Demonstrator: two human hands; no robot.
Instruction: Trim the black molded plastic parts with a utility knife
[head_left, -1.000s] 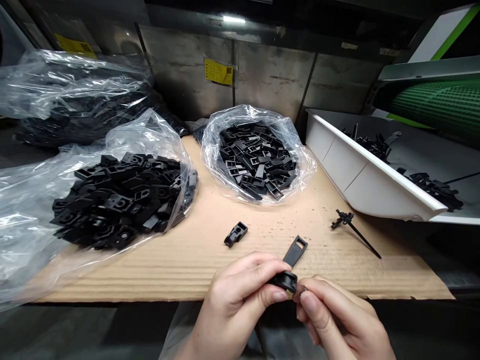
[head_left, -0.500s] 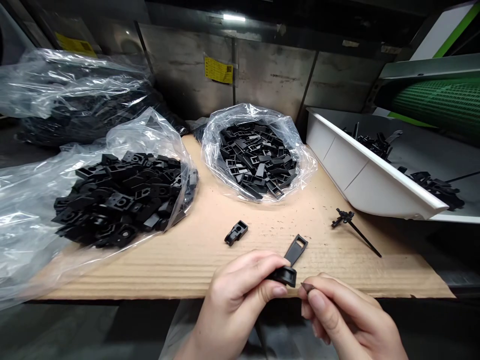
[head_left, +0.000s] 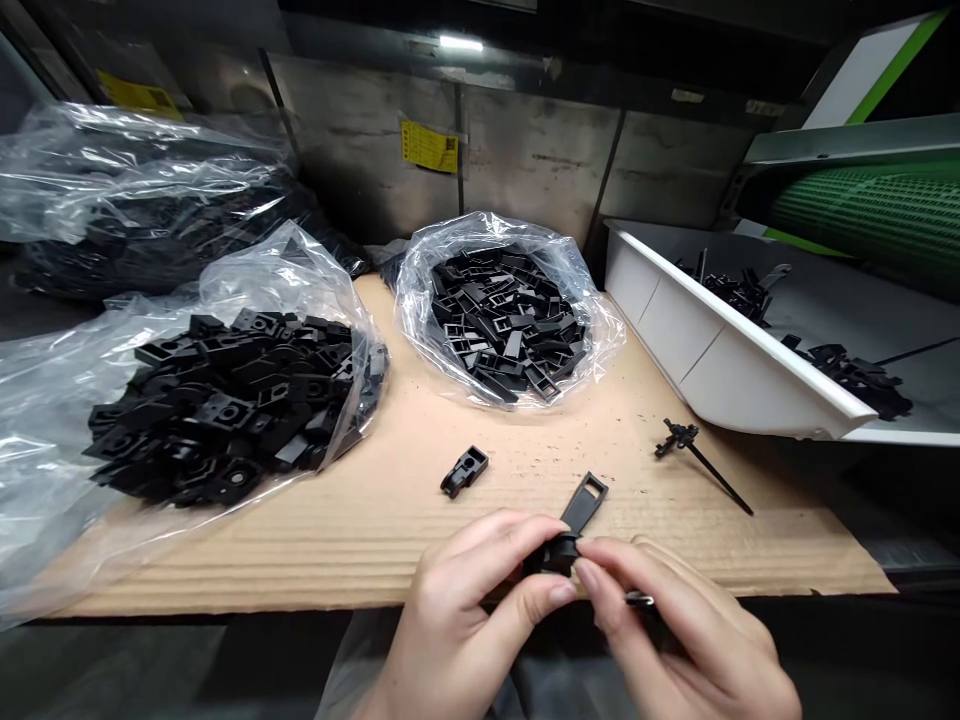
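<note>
My left hand [head_left: 480, 600] pinches a small black plastic part [head_left: 561, 553] between thumb and fingers, just above the front edge of the cardboard. Against that part's right end press the thumb and index finger of my right hand [head_left: 675, 620], closed in a pinch; what lies between these fingertips is hidden. A small shiny-ended object [head_left: 639, 599] shows among the right fingers, too little of it visible to name. Just behind the hands lies a flat black piece with a square window [head_left: 585, 502]. To the left of it rests a black block-shaped part [head_left: 464, 471].
Two clear plastic bags hold black parts, the left bag [head_left: 172, 290] and the middle bag [head_left: 420, 350]. A white tray [head_left: 697, 350] with black pieces stands at right. Nearby lies a thin black stem with branches [head_left: 705, 462]. Cardboard [head_left: 337, 540] covers the surface.
My right hand has moved left, bringing its fingertips from beside the black part onto it. The small dark pointed piece in its pinch no longer shows. The view has shifted slightly.
</note>
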